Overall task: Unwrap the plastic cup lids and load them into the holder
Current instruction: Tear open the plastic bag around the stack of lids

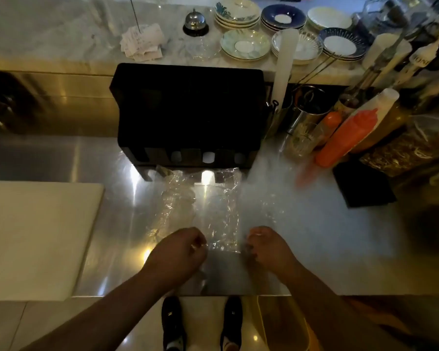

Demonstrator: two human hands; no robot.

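A long clear plastic wrapper (213, 206) lies crumpled on the steel counter, running from the black holder (188, 110) toward me. Whether lids are inside the wrapper cannot be made out. My left hand (180, 252) pinches the wrapper's near left corner with closed fingers. My right hand (269, 247) grips the near right corner the same way. The black holder stands at the back of the counter, with round openings (208, 157) along its front base.
A white cutting board (36, 236) lies at the left. Orange squeeze bottles (345, 138), metal cups and bagged goods crowd the right. A black cloth (363, 186) lies near them. Plates, a bell (195, 21) and receipts sit on the marble shelf behind.
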